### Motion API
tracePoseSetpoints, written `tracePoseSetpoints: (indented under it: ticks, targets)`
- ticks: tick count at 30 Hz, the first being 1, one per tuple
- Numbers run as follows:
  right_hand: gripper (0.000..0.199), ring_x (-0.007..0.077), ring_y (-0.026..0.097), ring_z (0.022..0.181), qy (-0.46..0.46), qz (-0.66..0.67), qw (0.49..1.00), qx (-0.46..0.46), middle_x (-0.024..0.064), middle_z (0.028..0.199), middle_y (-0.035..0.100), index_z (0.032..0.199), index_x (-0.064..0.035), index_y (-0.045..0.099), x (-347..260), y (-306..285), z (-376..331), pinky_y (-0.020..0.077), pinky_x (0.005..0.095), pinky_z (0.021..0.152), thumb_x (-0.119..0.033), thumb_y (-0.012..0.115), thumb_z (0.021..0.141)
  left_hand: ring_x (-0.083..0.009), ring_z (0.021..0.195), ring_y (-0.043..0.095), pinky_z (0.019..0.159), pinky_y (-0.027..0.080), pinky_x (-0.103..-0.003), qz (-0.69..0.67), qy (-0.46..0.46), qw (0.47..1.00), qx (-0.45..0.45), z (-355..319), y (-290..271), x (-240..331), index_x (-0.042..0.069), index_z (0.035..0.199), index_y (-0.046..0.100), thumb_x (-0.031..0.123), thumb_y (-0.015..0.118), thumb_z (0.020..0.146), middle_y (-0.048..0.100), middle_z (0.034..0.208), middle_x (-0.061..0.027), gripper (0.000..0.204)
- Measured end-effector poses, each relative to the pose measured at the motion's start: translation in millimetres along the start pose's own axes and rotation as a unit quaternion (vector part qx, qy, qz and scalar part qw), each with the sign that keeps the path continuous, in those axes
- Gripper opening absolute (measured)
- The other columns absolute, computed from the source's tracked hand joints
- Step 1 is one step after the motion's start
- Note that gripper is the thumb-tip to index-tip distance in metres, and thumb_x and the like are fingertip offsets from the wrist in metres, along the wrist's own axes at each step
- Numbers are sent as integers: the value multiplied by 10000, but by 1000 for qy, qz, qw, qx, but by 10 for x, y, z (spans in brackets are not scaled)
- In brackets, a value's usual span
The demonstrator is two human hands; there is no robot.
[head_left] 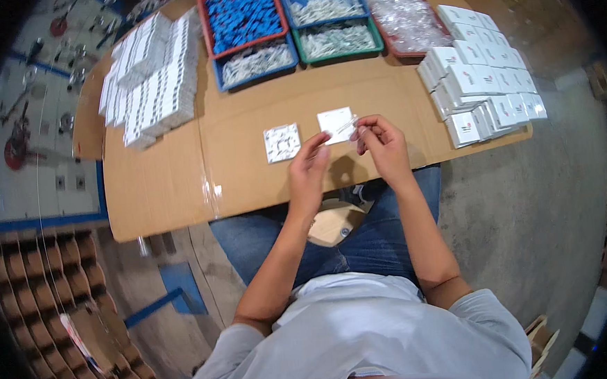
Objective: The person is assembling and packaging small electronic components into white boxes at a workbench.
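My right hand pinches a small, thin, clear plastic piece between thumb and fingertips; its exact kind is too small to make out. Its free end points toward my left hand, whose thumb and index finger are apart, with nothing I can make out between them. Beneath the plastic piece, a flat white square lies on the cardboard-covered table. To its left rests another white square with dark printed figures, close to my left fingertips but apart from them.
White boxes are stacked at the left and right. Along the back stand a red tray of blue pieces, blue and green trays of whitish parts, and a reddish tray of clear plastic. A wooden stool shows below.
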State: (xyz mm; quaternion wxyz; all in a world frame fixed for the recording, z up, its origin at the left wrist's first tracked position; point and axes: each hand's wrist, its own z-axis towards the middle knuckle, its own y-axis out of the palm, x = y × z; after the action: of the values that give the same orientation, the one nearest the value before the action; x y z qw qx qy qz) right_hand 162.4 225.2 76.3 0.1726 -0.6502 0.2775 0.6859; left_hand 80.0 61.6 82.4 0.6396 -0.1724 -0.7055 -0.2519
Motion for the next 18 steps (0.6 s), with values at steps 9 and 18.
tracePoseSetpoints:
  ticks: [9,18]
  targets:
    - [136,88,632,745,51,22,998,-42,55,915,696,1127,34,652,40,479,-293,530,239,668,-7,630,999,-90,970,659,850,510,-248,-141,-70,984,87,6,-94,-35,-4,1150,749,293,570,1081,761,1083,-80,353]
    - [181,120,669,762,42,18,997,-68,84,954,713,1143,50,648,137,655,-360,551,245,678,-27,677,982,-127,1025,669,919,517,-298,-201,-122,970,57,-160,-282,-19,9,1208,716,265,610,1053,732,1166,-95,317]
